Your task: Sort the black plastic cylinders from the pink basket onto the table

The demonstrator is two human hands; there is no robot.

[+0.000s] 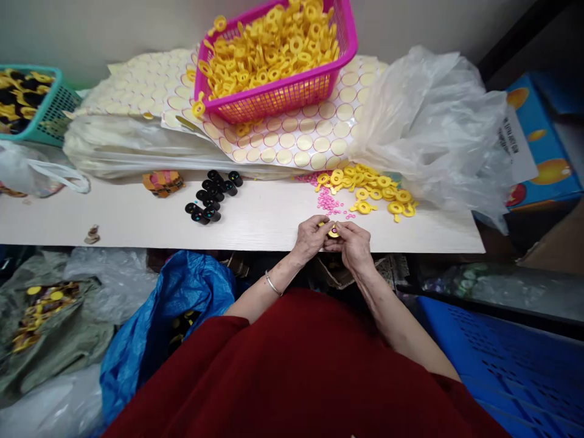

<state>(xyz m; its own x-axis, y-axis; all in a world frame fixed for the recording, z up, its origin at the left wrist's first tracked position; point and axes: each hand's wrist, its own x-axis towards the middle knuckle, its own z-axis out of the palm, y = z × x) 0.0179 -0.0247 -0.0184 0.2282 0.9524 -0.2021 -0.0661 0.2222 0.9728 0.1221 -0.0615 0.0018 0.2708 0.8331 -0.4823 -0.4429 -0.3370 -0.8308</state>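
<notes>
My left hand [311, 237] and my right hand [354, 241] meet at the front edge of the white table, both with fingers closed on one yellow plastic ring piece [334, 232]. A small dark and pinkish spot shows at the ring's middle. Just beyond my fingers lie small pink rings [327, 201] in a loose scatter. Behind and to the right of them spreads a pile of yellow ring pieces with tabs [365, 181]. Left of my hands, several black cylindrical caps [212, 196] stand or lie in a cluster.
A pink basket [278, 94] of yellow ring pieces rests on sticker sheets [292, 141] at the back. Clear plastic bags [433, 128] bulge at right. An orange-and-black bundle [163, 182] lies left of the caps. A teal basket [55, 112] stands far left; a blue crate [497, 359] sits below right.
</notes>
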